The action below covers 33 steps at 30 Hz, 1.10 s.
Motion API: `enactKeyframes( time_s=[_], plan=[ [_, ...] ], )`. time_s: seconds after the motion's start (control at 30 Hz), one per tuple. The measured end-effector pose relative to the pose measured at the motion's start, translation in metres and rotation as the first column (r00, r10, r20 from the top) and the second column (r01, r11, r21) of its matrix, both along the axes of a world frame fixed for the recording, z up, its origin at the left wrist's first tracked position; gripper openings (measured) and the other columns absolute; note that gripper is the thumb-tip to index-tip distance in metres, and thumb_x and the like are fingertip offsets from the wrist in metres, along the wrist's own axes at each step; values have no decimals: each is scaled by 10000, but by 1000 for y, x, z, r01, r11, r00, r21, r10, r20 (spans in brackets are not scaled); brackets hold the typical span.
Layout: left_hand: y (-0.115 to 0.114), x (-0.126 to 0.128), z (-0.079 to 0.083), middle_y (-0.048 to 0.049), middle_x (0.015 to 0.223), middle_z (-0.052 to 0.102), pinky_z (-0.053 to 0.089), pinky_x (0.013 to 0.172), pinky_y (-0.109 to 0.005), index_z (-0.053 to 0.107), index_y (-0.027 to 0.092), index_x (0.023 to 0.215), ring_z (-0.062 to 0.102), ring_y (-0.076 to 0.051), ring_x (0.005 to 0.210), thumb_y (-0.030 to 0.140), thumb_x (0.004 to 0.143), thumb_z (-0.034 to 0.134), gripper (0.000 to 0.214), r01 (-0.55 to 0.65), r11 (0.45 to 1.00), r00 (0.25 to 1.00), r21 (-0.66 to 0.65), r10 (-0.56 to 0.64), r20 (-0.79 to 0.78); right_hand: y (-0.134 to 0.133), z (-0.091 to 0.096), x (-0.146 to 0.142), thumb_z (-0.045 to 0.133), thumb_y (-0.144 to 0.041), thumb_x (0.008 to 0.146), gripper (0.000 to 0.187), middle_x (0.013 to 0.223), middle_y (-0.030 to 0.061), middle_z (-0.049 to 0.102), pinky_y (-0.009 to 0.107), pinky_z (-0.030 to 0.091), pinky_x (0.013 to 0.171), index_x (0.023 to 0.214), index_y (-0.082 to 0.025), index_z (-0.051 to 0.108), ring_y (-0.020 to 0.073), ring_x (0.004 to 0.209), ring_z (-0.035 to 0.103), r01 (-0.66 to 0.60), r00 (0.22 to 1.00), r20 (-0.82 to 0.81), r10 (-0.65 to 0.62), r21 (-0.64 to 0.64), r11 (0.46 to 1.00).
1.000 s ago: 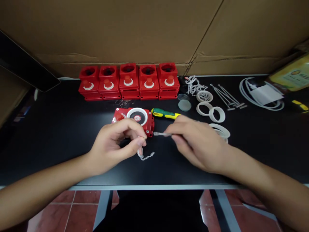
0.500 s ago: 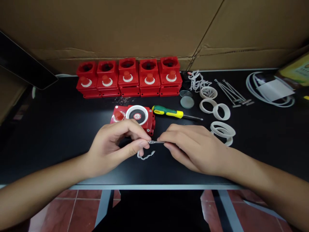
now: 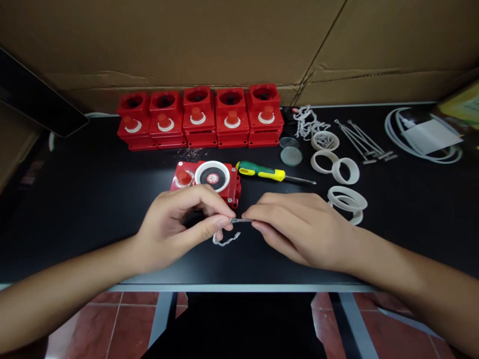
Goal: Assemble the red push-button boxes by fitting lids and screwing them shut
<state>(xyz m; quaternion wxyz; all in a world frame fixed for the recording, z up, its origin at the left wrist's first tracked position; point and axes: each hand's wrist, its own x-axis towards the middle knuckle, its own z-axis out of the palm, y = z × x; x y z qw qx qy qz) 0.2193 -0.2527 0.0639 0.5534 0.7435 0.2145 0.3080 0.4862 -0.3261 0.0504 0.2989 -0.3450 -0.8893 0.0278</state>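
My left hand [image 3: 179, 224] is pinched shut at the front middle of the black table [image 3: 93, 209], holding one end of a thin white chain [image 3: 225, 240] whose loose end lies curled on the table. My right hand [image 3: 299, 224] is closed on a thin metal pin [image 3: 239, 220], whose tip meets my left fingertips. Just behind both hands lies a red housing [image 3: 209, 180] with a white ring, a black dial and a red button on top.
A green-and-yellow screwdriver [image 3: 262, 172] lies right of the red housing. Several red housings [image 3: 198, 122] stand in a row at the back. White rings [image 3: 339, 172], glass discs [image 3: 291, 155], metal pins [image 3: 362, 142] and more chains [image 3: 305, 122] lie at the right. Cardboard walls the back.
My right hand has moved left, bringing the metal pin's tip to my left fingertips. The view has tilted slightly, so the objects sit higher in the picture.
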Motion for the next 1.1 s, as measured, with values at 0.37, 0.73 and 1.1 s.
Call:
enactKeyframes(
  time_s=[0.37, 0.73, 1.1],
  plan=[
    [-1, 1, 0, -49, 922, 912, 680, 629, -214, 875, 181, 1061, 804, -131, 638, 268, 1085, 881, 91, -34, 999, 999, -35, 34, -17, -1, 1, 2, 543, -103, 1158, 187, 916, 38, 751, 287, 505, 662, 1185, -146, 722, 162, 754, 674, 27, 998, 53, -28, 13, 1000],
    [4, 1, -5, -3, 763, 836, 590, 623, -191, 831, 183, 952, 747, -111, 628, 152, 1006, 893, 87, -25, 986, 994, 165, 43, -105, -3, 5, 0, 493, -120, 1198, 316, 798, 5, 668, 313, 450, 609, 1081, -143, 785, 151, 649, 577, 48, 989, 136, -54, 52, 997],
    [2, 1, -5, -14, 811, 848, 632, 597, -188, 845, 184, 1002, 770, -123, 604, 193, 1048, 894, 68, 9, 993, 995, 120, 4, -102, -2, 3, 3, 495, -134, 1202, 298, 820, 13, 690, 310, 457, 604, 1122, -126, 782, 151, 642, 591, 37, 990, 139, -40, 24, 999]
  ],
)
